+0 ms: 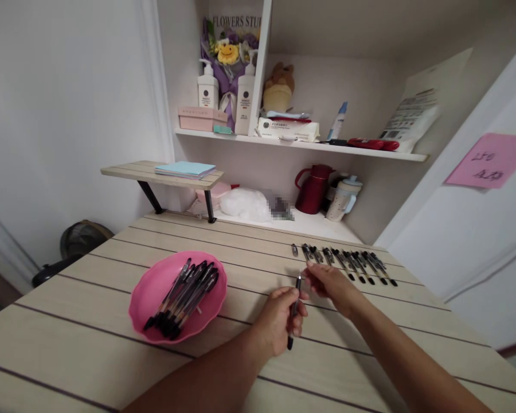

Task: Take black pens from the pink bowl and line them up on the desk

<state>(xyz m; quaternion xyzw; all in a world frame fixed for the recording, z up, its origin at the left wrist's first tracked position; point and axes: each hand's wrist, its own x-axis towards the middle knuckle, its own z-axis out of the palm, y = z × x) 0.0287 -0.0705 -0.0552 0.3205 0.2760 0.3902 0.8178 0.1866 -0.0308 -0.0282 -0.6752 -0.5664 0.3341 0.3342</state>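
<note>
My left hand (pixel 279 318) is wrapped round a black pen (pixel 297 287), its pale tip pointing up and away from me. Close beside that tip is my right hand (pixel 327 282), fingers pinched together; whatever they hold, if anything, is too small to make out. Beyond the hands a dark pen cap (pixel 294 250) lies on the table by itself. Several black pens (pixel 348 264) are laid out in a row to the right of it. On the left, a pink bowl (pixel 140 287) with a wavy rim holds several more capped pens (pixel 187 298).
The slatted wooden table (pixel 90 344) carries a small raised shelf (pixel 129 170) with blue paper (pixel 186 168) at its back left. Behind stand a red jug (pixel 313 189) and a pale tumbler (pixel 343 198). A white wall shelf (pixel 241 141) with bottles and boxes runs above.
</note>
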